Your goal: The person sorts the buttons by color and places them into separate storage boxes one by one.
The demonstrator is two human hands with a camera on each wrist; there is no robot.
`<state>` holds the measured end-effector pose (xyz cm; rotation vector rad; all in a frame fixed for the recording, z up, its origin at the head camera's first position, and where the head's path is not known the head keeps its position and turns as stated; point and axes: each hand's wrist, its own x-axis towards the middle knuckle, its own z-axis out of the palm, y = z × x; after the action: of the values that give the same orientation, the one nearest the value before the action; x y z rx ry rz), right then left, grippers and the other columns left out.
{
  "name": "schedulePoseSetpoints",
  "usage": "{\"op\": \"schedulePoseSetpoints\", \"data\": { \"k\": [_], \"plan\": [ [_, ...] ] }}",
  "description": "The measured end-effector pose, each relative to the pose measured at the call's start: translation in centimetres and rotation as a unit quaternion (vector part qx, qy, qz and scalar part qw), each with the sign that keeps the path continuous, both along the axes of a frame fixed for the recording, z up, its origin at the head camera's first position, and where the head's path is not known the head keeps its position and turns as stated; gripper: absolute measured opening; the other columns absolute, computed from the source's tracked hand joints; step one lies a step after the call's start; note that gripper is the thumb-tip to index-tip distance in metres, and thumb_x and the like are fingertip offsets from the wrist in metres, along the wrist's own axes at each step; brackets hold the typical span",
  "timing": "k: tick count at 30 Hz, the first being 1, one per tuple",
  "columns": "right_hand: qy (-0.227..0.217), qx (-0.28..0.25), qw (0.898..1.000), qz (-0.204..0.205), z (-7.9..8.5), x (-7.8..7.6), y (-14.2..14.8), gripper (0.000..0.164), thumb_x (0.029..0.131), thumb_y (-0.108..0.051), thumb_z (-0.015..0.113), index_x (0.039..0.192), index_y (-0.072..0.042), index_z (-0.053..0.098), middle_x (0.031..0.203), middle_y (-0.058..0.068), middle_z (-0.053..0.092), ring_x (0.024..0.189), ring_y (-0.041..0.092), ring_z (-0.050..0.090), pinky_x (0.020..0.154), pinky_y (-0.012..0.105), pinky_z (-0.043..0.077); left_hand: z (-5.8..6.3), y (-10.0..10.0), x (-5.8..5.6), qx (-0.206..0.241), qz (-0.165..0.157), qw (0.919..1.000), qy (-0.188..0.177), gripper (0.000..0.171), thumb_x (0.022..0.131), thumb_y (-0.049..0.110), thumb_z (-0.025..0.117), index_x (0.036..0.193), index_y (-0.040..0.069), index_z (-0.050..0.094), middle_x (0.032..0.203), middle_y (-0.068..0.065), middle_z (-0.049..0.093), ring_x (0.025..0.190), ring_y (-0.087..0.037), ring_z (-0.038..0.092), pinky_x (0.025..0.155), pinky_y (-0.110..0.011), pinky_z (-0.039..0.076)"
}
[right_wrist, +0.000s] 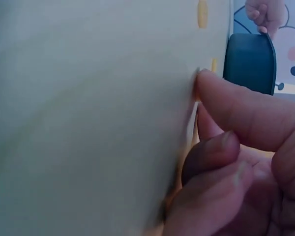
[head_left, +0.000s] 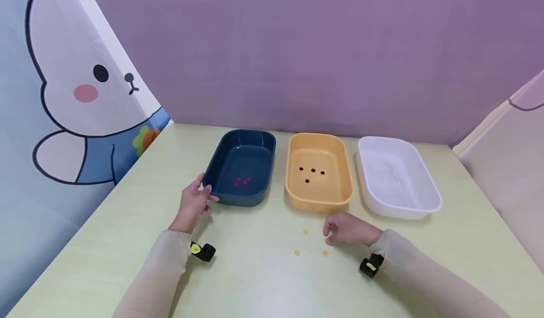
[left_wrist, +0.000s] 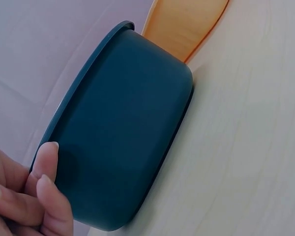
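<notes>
My left hand (head_left: 194,204) grips the near left corner of a dark blue tray (head_left: 238,199); in the left wrist view its fingertips (left_wrist: 48,157) lie against the tray's outer wall. The right hand (head_left: 350,228) is down at the tabletop in front of the yellow tray (head_left: 320,205). Its thumb and forefinger pinch at a small flat yellow disc, mostly hidden by the fingertips (right_wrist: 209,81). Around it lie three more yellow discs: one farther back (head_left: 305,231), one to the left (head_left: 297,253) and one nearer (head_left: 325,253).
Several small magenta pieces (head_left: 244,182) lie in the blue tray. Several black pieces (head_left: 313,170) sit in the yellow one. A white tray (head_left: 395,176) stands to the right. Behind the pale table (head_left: 255,280) rises a purple backdrop (head_left: 306,53).
</notes>
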<state>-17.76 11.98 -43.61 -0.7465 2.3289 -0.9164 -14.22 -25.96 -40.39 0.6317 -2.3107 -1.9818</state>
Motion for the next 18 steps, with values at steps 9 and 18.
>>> {"op": "schedulePoseSetpoints", "data": {
  "k": [9,18],
  "plan": [
    [0.069,0.037,0.996,0.046,0.47,0.18,-0.43,0.018,0.076,0.0,0.073,0.075,-0.014,0.062,0.074,-0.008,0.055,0.072,0.012,0.048,0.069,0.031,0.044,-0.41,0.06,0.19,-0.008,0.004,0.9999,0.005,0.058,0.103,0.008,0.041,0.154,0.006,0.013,0.059,0.006,0.062,0.052,-0.008,0.057,0.042,-0.02,0.04],
    [0.12,0.062,0.987,0.082,0.97,0.69,-0.02,0.018,0.079,-0.008,0.073,0.072,-0.017,0.059,0.073,-0.013,0.054,0.069,0.005,0.049,0.066,0.026,0.043,-0.47,0.18,-0.19,-0.015,0.001,0.9999,0.007,0.057,0.102,0.007,0.041,0.153,0.005,0.015,0.06,0.005,0.062,0.05,-0.009,0.056,0.042,-0.021,0.04]
  ]
}}
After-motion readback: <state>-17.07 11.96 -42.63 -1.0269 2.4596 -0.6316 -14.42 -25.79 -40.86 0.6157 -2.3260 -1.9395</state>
